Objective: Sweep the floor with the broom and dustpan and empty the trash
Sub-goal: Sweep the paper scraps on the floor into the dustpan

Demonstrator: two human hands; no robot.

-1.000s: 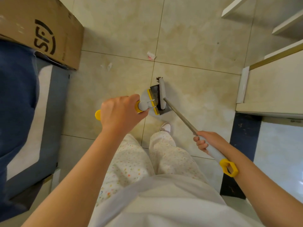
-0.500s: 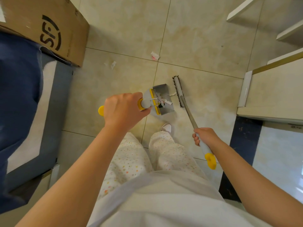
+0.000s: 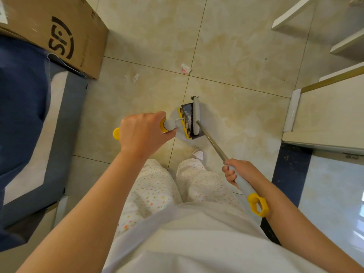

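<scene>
My left hand [image 3: 142, 133] grips the yellow-and-grey handle of the dustpan [image 3: 187, 111], which stands on the beige tile floor just ahead of my feet. White scraps lie inside the pan by its yellow comb. My right hand [image 3: 239, 171] holds the grey grip of the broom [image 3: 211, 139], whose metal shaft slants up-left. The broom head [image 3: 196, 118] lies across the dustpan's mouth. A crumpled white-and-pink scrap [image 3: 185, 68] and smaller white paper bits [image 3: 135, 77] lie on the tiles beyond the pan.
A cardboard box [image 3: 59, 32] stands at the upper left, partly over a blue-grey mat [image 3: 65, 123]. White furniture with a gold edge [image 3: 325, 119] fills the right side. White shelf boards [image 3: 291, 14] show at the top right. A dark floor strip [image 3: 289, 170] runs beside my right arm.
The broom head swept left from the bare tile beside the dustpan onto its mouth. My right hand dropped lower and outward. The dustpan stayed in place.
</scene>
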